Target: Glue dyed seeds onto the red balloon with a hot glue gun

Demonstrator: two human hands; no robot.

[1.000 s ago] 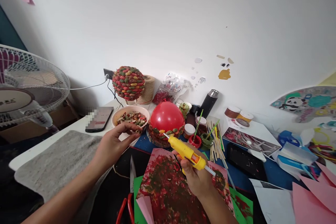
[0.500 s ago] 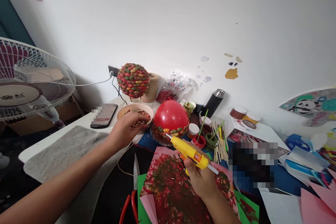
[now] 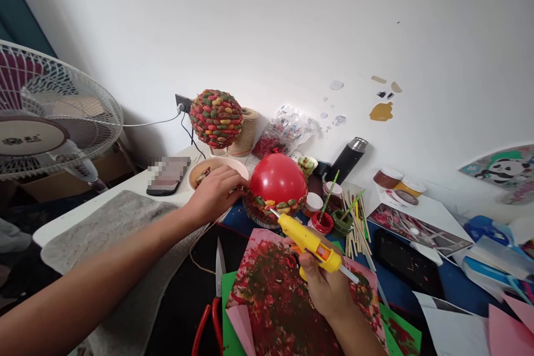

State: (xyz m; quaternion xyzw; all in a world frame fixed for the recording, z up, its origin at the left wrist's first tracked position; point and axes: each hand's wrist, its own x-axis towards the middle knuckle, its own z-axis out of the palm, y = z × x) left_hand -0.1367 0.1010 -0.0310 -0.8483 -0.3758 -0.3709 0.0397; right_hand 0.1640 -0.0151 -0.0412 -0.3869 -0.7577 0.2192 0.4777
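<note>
Balloon (image 3: 278, 178), cluttered table (image 3: 182, 193), white wall (image 3: 258, 39)

1. This is looking like a craft corner at home.
2. A glue gun (image 3: 307, 238), paint jars (image 3: 321, 222) and paint-smeared paper (image 3: 279, 300) are showing craftwork.
3. A fan (image 3: 31, 139) is standing beside the surface (image 3: 182, 192); stickers (image 3: 381, 112) are dotting the wall (image 3: 267, 28).

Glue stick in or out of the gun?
Partly in: the clear glue stick pokes out the rear of the yellow glue gun held in the right hand.
</note>
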